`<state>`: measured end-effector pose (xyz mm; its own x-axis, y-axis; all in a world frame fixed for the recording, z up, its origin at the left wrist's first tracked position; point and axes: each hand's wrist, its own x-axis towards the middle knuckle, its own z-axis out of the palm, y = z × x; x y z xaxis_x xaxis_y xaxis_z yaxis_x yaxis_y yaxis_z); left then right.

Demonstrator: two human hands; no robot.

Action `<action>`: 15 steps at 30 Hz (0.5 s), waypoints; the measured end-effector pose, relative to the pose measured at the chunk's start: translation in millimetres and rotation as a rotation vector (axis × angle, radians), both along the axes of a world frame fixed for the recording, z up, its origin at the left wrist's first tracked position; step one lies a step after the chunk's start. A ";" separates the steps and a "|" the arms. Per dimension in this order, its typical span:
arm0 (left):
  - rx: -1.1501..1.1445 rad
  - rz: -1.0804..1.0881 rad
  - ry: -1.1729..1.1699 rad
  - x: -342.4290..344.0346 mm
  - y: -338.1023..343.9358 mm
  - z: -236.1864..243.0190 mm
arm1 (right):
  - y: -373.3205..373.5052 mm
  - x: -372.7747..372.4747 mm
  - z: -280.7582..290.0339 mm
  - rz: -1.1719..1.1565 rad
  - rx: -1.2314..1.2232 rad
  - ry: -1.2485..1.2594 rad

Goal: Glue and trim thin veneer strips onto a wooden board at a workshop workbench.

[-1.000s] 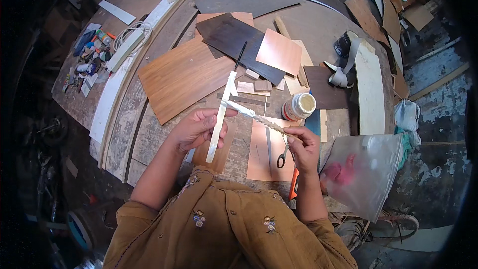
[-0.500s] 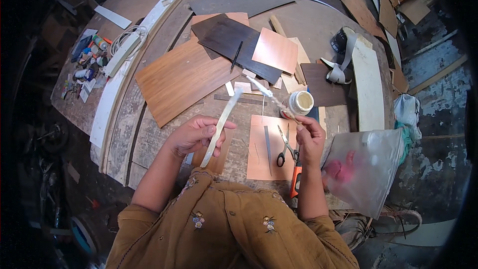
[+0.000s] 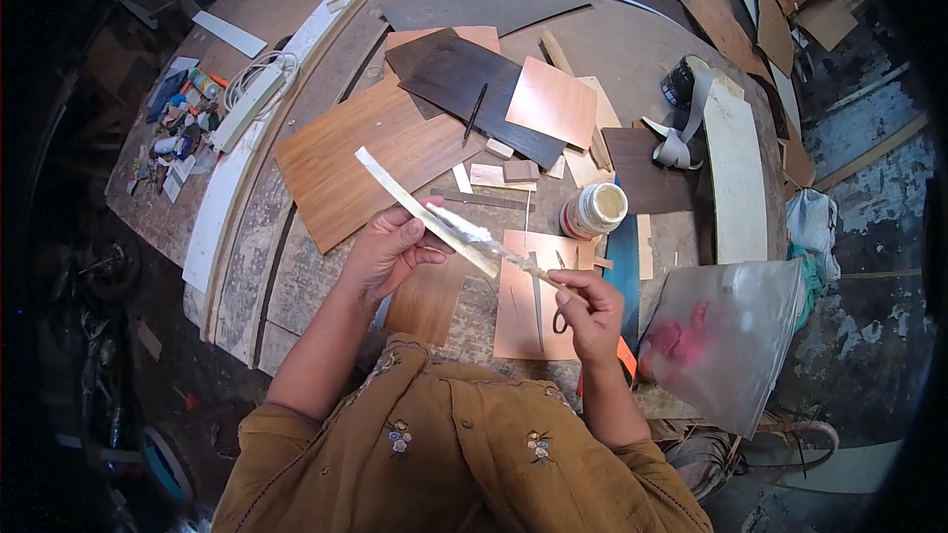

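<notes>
My left hand (image 3: 397,249) grips a narrow pale strip (image 3: 380,176), which slants from upper left down to the right. My right hand (image 3: 591,306) pinches a stick (image 3: 536,272) whose far end, coated in white glue, lies along the strip, near my left fingers. Below my right hand a pair of scissors (image 3: 559,322) and an orange-handled tool (image 3: 626,358) are partly hidden, by a peach sheet (image 3: 515,326) with a thin grey strip on it. An open jar of cream-coloured glue (image 3: 610,203) stands just beyond my right hand.
Wooden and dark panels (image 3: 355,158) overlap on the worktable (image 3: 296,306), with small blocks and a black pen (image 3: 476,109). Cable and clutter (image 3: 178,143) lie at the left. A roll of banding (image 3: 673,148), a plastic bag (image 3: 731,345) and board offcuts are at the right.
My left hand has tilted the pale strip leftward from nearly upright. The stick's coated end, lifted away half a second ago, has come back down onto or very near the strip.
</notes>
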<state>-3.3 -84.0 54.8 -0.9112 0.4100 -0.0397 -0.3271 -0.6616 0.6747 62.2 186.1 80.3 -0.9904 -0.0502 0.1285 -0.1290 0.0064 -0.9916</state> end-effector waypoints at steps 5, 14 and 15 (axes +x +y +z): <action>-0.054 0.039 0.002 1.1 3.2 3.9 | -10.4 -0.7 5.5 0.041 0.062 -0.008; -0.025 0.046 0.025 0.3 -4.0 0.3 | -0.1 -1.3 -1.9 0.035 0.078 0.005; -0.020 0.056 0.024 0.0 -5.5 -1.0 | 4.5 -0.5 -3.0 0.035 0.079 0.004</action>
<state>-3.2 -89.5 53.8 -0.9336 0.3574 -0.0250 -0.2732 -0.6648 0.6953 61.7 190.6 77.3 -0.9873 -0.0952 0.1271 -0.1349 0.0800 -0.9876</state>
